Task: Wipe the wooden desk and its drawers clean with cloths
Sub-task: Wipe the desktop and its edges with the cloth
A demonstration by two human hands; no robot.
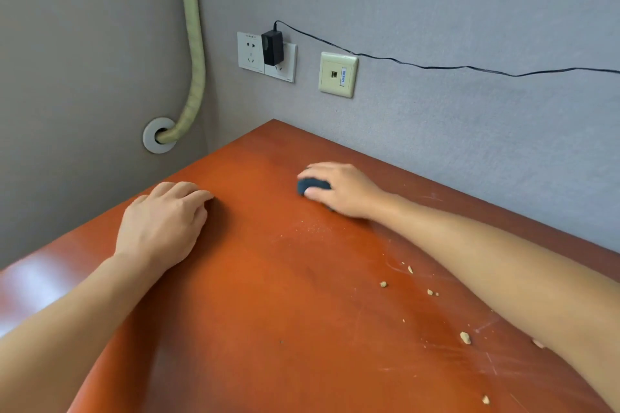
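The right hand (339,189) grips a dark bunched cloth (312,186) on the counter (268,295), near its back corner below the wall sockets (266,57). The left hand (164,221) rests beside it, fingers loosely curled, holding nothing. Crumbs (464,338) nearer the person remain, so wiping looks barely begun; no drawers show.

Crumbs (465,338) across desk (268,312) (right side)

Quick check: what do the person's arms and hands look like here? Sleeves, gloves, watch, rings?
Both forearms are bare as far as the frame shows, with no sleeves in view. The left hand and right hand wear no gloves. No watch, wristband or ring is visible on either. The right hand is slightly motion-blurred, so small details there can't be confirmed.
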